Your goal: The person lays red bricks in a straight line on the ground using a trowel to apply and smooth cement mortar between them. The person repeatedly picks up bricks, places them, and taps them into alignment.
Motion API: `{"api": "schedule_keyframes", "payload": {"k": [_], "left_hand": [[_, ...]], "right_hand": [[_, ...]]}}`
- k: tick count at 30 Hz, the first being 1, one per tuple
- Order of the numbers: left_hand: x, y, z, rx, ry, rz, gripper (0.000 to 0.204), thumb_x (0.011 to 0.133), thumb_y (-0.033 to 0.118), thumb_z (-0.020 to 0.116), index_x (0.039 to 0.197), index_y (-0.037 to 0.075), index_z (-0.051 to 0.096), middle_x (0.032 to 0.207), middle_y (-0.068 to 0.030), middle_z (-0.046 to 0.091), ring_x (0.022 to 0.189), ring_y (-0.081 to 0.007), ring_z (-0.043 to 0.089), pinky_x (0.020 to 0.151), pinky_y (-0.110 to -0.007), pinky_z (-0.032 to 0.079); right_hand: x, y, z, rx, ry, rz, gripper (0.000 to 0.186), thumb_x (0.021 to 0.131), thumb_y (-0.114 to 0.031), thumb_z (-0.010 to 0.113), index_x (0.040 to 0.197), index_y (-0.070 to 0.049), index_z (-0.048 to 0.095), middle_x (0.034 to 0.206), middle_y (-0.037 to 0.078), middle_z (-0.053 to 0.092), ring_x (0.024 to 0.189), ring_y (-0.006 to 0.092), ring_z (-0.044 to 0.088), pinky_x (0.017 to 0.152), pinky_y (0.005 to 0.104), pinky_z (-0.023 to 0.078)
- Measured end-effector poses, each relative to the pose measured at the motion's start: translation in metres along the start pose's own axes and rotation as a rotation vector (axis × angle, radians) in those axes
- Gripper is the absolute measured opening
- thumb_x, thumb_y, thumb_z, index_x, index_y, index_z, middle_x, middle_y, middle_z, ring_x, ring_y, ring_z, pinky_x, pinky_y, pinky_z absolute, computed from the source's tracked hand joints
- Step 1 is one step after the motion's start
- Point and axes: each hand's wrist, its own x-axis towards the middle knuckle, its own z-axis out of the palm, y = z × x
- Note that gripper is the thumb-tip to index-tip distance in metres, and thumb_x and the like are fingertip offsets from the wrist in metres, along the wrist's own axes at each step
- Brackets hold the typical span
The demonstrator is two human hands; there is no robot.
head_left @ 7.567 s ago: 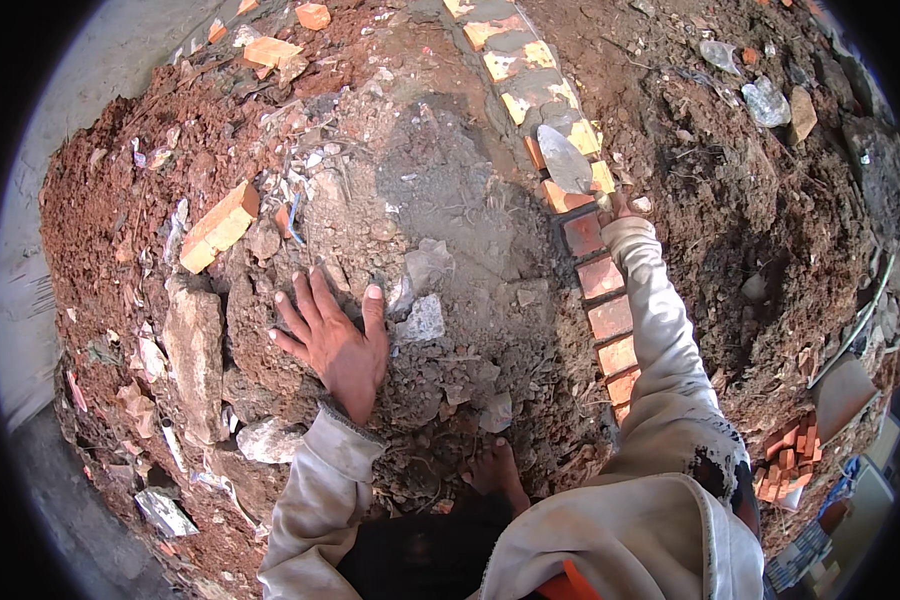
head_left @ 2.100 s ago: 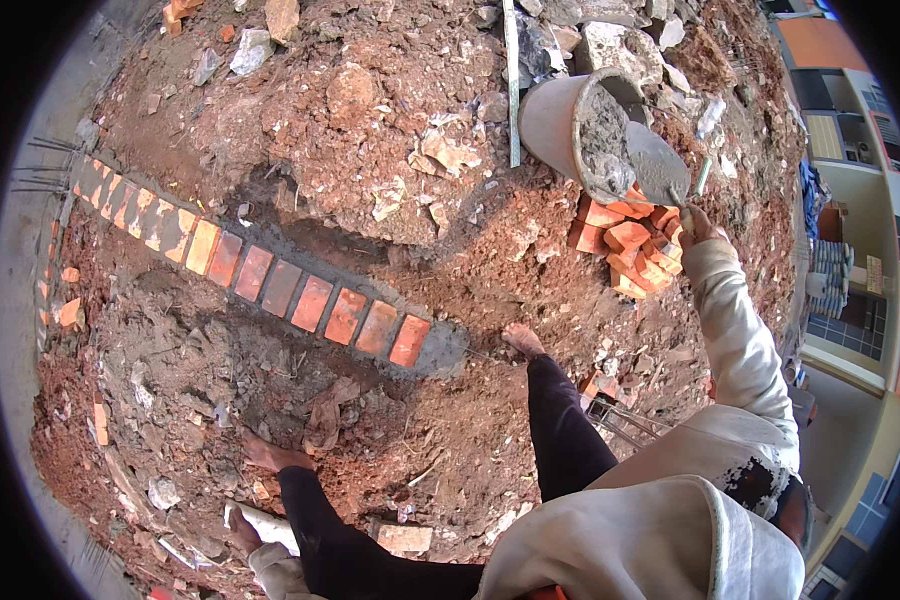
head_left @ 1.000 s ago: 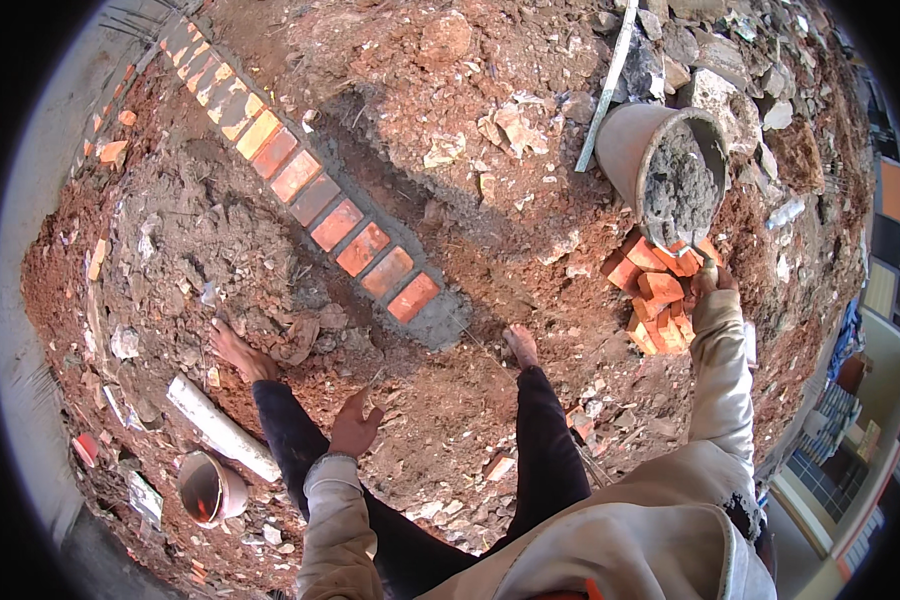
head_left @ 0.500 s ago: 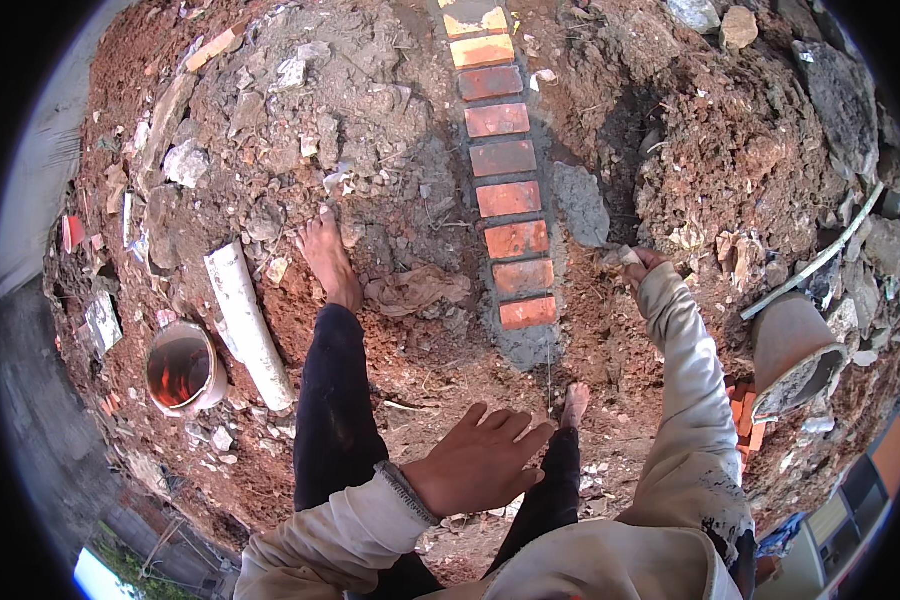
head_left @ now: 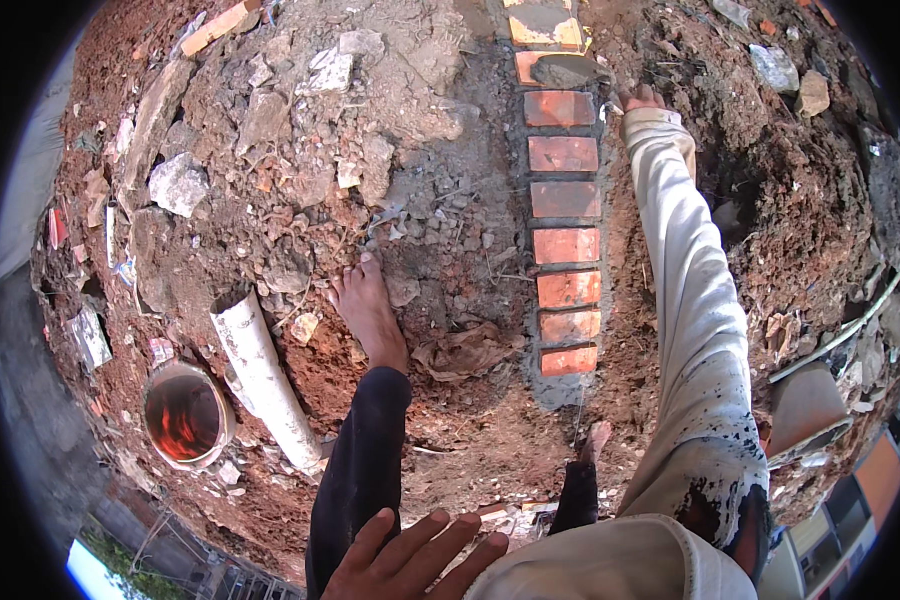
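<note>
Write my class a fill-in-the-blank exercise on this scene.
A grey metal trowel is in the bare ____ hand.
The bare left hand appears ____ (higher or lower) in view than the trowel.
Mortar around the rectangular red clay bricks is ____.
To the ____ of the white cylindrical pipe is a round, pale-rimmed bucket.
Missing words: right; lower; grey; left.

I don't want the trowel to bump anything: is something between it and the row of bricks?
Nothing visible stands between them. The right hand holds the trowel over the row of bricks, near the picture's top; whether they touch, I can't tell. The left hand is well away, at the lower edge.
</note>
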Motion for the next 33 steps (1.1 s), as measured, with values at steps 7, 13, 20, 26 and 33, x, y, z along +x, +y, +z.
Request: {"api": "schedule_keyframes", "payload": {"k": [7, 13, 20, 26, 33], "left_hand": [[0.081, -0.161, 0.019, -0.848, 0.544, -0.123, 0.051, 0.093, 0.024, 0.067, 0.133, -0.002, 0.052, 0.104, -0.0121, 0.067, 0.096, -0.0206, 0.064, 0.086, -0.034, 0.049], [0.159, -0.253, 0.054, -1.192, 0.272, -0.048, 0.045, 0.096, 0.019, 0.063, 0.134, -0.001, 0.051, 0.094, -0.0057, 0.066, 0.091, -0.0115, 0.063, 0.08, -0.025, 0.049], [0.228, -0.273, 0.074, -0.434, 0.528, 0.168, 0.043, 0.086, 0.029, 0.072, 0.117, 0.0, 0.063, 0.081, -0.0112, 0.067, 0.066, -0.0158, 0.063, 0.058, -0.03, 0.048], [0.218, -0.28, 0.085, -0.271, 0.664, 0.142, 0.04, 0.083, 0.033, 0.073, 0.103, 0.0, 0.067, 0.068, -0.0112, 0.063, 0.057, -0.023, 0.062, 0.054, -0.035, 0.047], [0.215, -0.278, 0.084, -0.247, 0.707, 0.077, 0.04, 0.083, 0.036, 0.072, 0.101, 0.0, 0.067, 0.066, -0.0117, 0.062, 0.055, -0.0234, 0.061, 0.054, -0.035, 0.047]], "right_hand": [[-0.052, -0.021, -0.001, -0.265, -0.052, -0.088, 0.044, 0.094, -0.029, 0.046, 0.138, -0.03, 0.047, 0.138, 0.008, 0.045, 0.131, 0.0298, 0.043, 0.109, 0.0496, 0.035], [-0.007, -0.013, 0.044, -0.564, 0.267, -0.411, 0.037, 0.091, -0.038, 0.041, 0.126, -0.029, 0.051, 0.116, 0.003, 0.049, 0.116, 0.0194, 0.044, 0.095, 0.0466, 0.04], [0.013, 0.012, 0.033, -0.496, 0.118, -0.204, 0.037, 0.094, -0.038, 0.042, 0.128, -0.028, 0.052, 0.14, 0.006, 0.043, 0.134, 0.0242, 0.036, 0.107, 0.0516, 0.034], [-0.022, -0.057, -0.011, -0.364, -0.065, -0.117, 0.039, 0.095, -0.03, 0.043, 0.133, -0.029, 0.05, 0.142, 0.008, 0.042, 0.134, 0.0282, 0.038, 0.107, 0.0513, 0.034], [-0.025, -0.044, 0.021, -0.531, 0.122, -0.363, 0.035, 0.091, -0.03, 0.048, 0.124, -0.023, 0.051, 0.125, 0.004, 0.046, 0.118, 0.0245, 0.046, 0.095, 0.047, 0.041]]}}
